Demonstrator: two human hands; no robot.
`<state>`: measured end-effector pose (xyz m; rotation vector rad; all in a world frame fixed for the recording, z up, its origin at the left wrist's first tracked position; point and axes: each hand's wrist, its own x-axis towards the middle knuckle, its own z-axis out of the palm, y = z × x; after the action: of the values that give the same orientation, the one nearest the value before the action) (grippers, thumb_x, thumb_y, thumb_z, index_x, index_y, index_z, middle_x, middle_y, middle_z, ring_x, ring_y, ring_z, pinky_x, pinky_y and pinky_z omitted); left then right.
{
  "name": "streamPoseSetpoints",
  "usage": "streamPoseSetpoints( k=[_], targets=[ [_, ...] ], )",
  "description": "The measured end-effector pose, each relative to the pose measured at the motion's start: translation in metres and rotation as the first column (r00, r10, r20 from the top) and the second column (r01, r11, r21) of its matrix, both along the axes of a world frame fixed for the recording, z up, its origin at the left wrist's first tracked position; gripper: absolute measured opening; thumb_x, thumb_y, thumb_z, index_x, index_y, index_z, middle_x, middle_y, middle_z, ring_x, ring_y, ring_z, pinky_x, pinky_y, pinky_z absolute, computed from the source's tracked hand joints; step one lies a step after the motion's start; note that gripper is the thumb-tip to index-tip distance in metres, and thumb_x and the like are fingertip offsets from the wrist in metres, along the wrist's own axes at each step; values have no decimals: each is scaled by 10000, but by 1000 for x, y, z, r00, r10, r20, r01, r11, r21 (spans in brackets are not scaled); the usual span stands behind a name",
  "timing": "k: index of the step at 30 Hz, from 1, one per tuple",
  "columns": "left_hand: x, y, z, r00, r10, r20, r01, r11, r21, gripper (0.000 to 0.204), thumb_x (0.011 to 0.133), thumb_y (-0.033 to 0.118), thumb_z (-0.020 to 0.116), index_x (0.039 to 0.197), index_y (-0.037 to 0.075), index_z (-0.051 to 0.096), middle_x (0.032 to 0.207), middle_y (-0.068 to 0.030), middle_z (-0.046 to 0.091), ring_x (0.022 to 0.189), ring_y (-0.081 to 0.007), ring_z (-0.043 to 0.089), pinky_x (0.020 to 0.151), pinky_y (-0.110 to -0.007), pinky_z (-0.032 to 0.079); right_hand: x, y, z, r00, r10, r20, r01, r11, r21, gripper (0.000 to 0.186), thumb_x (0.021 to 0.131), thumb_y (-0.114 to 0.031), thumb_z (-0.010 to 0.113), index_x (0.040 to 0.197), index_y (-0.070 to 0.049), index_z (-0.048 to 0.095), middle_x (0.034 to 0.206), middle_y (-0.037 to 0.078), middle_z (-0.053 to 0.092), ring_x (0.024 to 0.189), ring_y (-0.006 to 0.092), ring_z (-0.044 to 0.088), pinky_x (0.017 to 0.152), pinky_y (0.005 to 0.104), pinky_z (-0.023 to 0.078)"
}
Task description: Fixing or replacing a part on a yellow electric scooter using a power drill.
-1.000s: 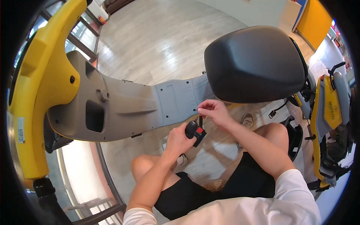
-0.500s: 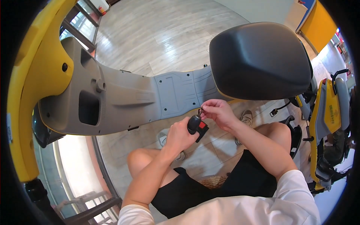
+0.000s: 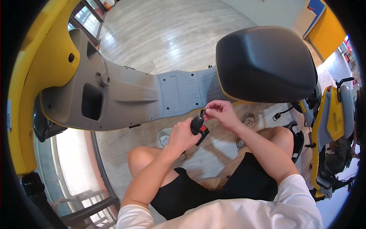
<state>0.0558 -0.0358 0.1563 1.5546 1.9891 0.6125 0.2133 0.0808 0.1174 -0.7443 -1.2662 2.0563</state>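
Note:
My left hand point(image 3: 183, 134) grips a black cordless drill point(image 3: 196, 125) with a red patch on its battery end, its tip pointing up near the edge of a scooter's grey floorboard point(image 3: 136, 101). My right hand point(image 3: 220, 112) pinches a small dark piece at the drill's tip, partly hidden by my fingers. The floorboard has a panel with dark holes at its corners point(image 3: 179, 92). Right of that sits the large black seat point(image 3: 266, 63); at the left rises the yellow front body point(image 3: 26, 99).
A second yellow-and-grey scooter point(image 3: 330, 126) stands at the right, with black parts point(image 3: 297, 150) beside my right knee. At far left are glass doors point(image 3: 85, 17) and a small red extinguisher point(image 3: 108, 5). A yellow wall panel point(image 3: 321, 28) is at the back right.
Both hands and the drill have moved slightly up toward the floorboard. My right fingers have closed in on the drill's tip. The view has shifted a little.

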Motion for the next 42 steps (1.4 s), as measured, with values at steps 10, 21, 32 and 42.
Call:
streamPoseSetpoints(
  k=[10,21,32,42],
  targets=[
    [-2,-5,-20,1000,-12,12,11,999,42,364,659,215,715,947,5,639,775,-234,653,784,-410,642,715,-461,518,-4,0,-23,994,110,3,-110,992,-62,56,901,-53,594,923,-4,580,781,46,630,685,125,646,654,285,567],
    [0,-2,-17,1000,-30,-7,30,1000,-7,329,663,197,703,915,-1,625,763,-247,646,769,-430,633,710,-482,510,-3,4,-22,993,85,87,-98,983,153,42,913,-67,558,911,-27,545,718,2,589,638,94,614,593,249,511],
    [0,-8,-27,992,-100,-73,96,994,-50,323,654,198,709,905,8,632,746,-252,644,758,-430,635,707,-489,515,18,22,1,825,321,465,-488,820,299,90,890,-80,598,872,-1,560,686,18,585,615,90,594,556,260,472],
    [1,-8,-29,985,-146,-89,139,987,-81,320,660,209,711,899,10,635,746,-243,649,758,-422,640,711,-485,520,23,25,11,783,267,561,-576,652,493,94,859,-40,628,924,8,580,773,45,606,667,107,584,617,262,489]
  ],
)
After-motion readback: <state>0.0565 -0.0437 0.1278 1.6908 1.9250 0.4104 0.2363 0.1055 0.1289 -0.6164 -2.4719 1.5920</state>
